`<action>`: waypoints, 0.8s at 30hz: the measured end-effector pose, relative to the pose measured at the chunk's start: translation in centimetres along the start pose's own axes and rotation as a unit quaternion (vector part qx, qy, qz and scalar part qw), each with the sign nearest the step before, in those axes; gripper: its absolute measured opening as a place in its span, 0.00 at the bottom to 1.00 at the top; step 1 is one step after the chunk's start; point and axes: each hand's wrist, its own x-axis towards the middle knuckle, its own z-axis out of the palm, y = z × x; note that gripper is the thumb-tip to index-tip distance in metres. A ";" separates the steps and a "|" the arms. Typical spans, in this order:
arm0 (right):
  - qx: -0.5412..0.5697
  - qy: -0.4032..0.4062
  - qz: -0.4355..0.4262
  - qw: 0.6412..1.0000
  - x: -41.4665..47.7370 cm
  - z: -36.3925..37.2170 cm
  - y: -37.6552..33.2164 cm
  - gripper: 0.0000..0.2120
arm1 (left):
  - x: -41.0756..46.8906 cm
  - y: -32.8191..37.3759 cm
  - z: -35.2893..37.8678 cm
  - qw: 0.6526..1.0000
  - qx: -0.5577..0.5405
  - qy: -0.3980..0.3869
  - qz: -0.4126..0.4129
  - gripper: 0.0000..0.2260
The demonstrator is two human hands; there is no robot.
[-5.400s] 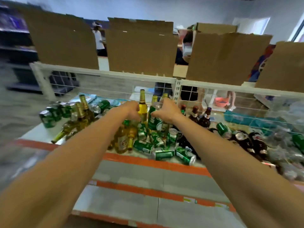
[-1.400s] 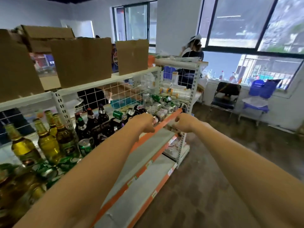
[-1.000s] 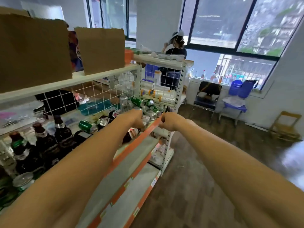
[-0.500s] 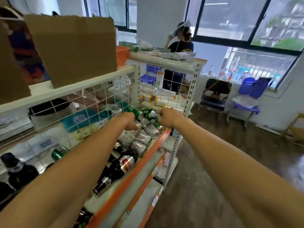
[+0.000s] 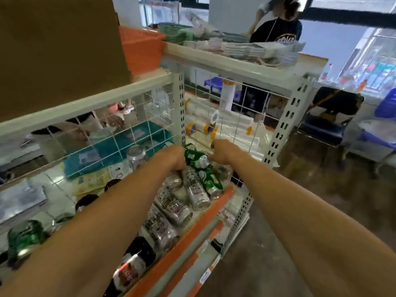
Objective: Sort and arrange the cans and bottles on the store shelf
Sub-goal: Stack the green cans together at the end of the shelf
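Your left hand (image 5: 171, 158) and right hand (image 5: 224, 152) flank the green can (image 5: 194, 156), at its 9 and 3 o'clock; whether either grips is hidden. Silver cans (image 5: 196, 189) lie at its 6 o'clock on the shelf (image 5: 224, 197).

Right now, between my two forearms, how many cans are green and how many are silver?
Green cans: 2
Silver cans: 4
Total: 6
One blurred can left uncounted.
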 end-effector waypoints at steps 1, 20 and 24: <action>0.003 -0.004 -0.007 1.000 1.4 0.2 0.3 0.22 | 1.1 0.1 0.1 1.000 0.003 0.002 -0.008 0.14; 0.102 0.032 -0.008 0.994 6.8 4.8 -1.7 0.30 | 3.6 -1.8 1.4 0.998 -0.056 -0.006 -0.036 0.15; 0.103 0.066 -0.064 0.990 3.9 1.1 -2.8 0.33 | 0.8 -2.0 0.3 0.998 -0.045 -0.003 -0.033 0.12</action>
